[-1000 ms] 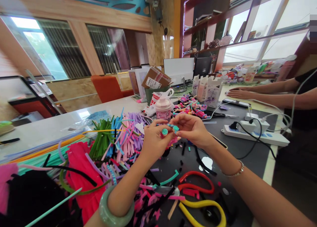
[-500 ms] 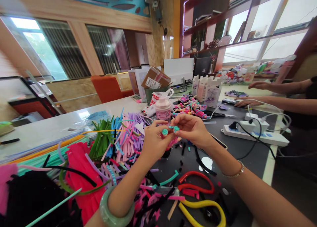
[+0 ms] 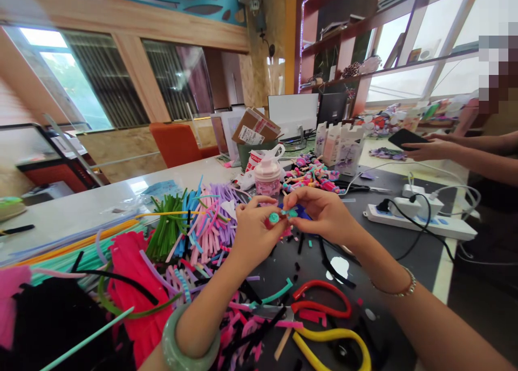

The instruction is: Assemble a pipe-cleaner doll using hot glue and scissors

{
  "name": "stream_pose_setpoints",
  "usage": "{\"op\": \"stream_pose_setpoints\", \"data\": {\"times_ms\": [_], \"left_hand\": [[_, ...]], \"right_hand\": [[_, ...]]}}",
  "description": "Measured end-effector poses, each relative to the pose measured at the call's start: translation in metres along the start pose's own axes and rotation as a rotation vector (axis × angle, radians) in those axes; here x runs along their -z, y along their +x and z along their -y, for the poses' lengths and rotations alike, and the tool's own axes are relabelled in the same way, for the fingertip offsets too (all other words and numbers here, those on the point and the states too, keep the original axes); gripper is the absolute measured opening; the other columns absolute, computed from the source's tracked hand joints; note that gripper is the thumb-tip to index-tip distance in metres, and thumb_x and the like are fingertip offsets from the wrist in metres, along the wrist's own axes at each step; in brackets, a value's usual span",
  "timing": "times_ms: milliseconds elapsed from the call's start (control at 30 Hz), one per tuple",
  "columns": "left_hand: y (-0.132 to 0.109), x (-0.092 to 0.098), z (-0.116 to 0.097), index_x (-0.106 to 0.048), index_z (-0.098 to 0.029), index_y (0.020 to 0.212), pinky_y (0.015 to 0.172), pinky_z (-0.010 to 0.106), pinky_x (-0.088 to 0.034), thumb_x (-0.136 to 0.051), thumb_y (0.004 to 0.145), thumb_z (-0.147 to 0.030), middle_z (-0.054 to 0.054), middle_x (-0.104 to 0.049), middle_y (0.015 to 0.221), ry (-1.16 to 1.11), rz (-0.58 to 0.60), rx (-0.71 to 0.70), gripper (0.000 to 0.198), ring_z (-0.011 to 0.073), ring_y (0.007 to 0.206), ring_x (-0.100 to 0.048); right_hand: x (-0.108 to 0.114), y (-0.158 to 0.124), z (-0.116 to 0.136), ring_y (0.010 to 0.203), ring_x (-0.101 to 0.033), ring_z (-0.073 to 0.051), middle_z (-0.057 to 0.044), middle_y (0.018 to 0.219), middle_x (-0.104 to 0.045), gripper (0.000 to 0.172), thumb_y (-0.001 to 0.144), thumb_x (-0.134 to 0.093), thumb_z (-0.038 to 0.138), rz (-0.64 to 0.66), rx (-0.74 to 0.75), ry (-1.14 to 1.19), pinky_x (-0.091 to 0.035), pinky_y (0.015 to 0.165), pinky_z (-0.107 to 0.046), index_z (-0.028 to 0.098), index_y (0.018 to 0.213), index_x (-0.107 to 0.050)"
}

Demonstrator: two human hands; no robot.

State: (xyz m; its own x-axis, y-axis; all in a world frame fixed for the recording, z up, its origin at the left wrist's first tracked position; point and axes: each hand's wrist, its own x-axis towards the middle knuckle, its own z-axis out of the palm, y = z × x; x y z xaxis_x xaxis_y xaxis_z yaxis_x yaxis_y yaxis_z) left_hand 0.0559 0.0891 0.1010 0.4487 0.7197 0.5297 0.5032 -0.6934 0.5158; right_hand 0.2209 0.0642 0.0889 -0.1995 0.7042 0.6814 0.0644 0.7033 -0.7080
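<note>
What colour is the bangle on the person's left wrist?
The bangle is a pale, milky green with faint mottling, and it shows best in the head view.

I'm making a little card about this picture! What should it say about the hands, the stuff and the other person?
Left hand: pinching a small round teal piece
Left wrist: pale green bangle
Right hand: pinching a teal strip
Pile: colourful craft strips
Nearby: pink pump bottle, white power strip
Other person: hand holding a black phone
</note>
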Motion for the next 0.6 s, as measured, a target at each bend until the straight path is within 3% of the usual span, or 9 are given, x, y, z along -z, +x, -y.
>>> {"op": "stream_pose_setpoints", "data": {"times_ms": [267,600], "left_hand": [[-0.001,0.002,0.0,-0.07,-0.023,0.075,0.086,0.047,-0.031,-0.067,0.074,-0.021,0.005,-0.071,0.099,0.117,0.023,-0.059,0.004,0.0252,0.107,-0.057],[-0.002,0.004,0.001,-0.07,-0.024,0.078,0.087,0.047,-0.027,-0.064,0.075,-0.021,0.002,-0.072,0.09,0.18,0.024,-0.099,0.008,0.0237,0.107,-0.057]], "right_hand": [[0.001,-0.004,0.008,0.081,-0.058,-0.014,-0.002,0.087,-0.061,0.016,0.075,-0.06,0.014,0.042,0.016,-0.34,-0.048,0.073,-0.028,0.02,0.09,-0.056],[-0.002,-0.003,0.013,0.081,-0.057,-0.013,-0.002,0.084,-0.061,0.016,0.079,-0.055,0.008,0.05,0.209,-0.638,-0.047,0.074,-0.025,0.02,0.088,-0.052]]}}
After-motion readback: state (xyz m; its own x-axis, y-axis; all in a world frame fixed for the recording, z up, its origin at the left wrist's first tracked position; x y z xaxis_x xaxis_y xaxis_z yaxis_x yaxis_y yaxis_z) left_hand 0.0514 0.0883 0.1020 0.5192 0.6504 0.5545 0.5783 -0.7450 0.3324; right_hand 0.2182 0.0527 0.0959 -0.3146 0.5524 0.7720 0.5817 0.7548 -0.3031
